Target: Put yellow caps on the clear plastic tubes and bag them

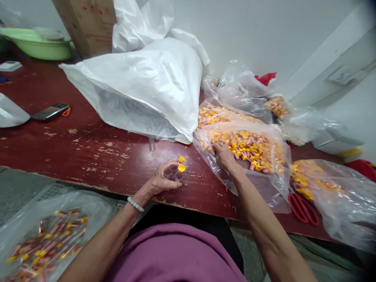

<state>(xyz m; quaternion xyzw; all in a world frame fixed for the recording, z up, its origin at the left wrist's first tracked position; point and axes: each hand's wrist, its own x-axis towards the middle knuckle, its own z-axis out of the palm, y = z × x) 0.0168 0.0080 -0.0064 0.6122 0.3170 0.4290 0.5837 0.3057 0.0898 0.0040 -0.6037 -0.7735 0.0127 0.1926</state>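
Near the white sack (141,78), the left hand (164,178) curls round clear tubes (179,177), best kept upright; right of the sack, the right hand (225,157) reaches yellow-capped pieces (242,139), any pinch unclear.

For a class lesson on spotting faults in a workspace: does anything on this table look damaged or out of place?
Yes. The red tabletop looks damaged: pale, chipped patches break its surface, many in front of the white sack. One clear tube also lies loose-looking at the sack's mouth, while others are inside.

Left fingers (172,184) hold clear tubes (168,173); right fingers (217,147) at yellow-capped pieces (244,149).
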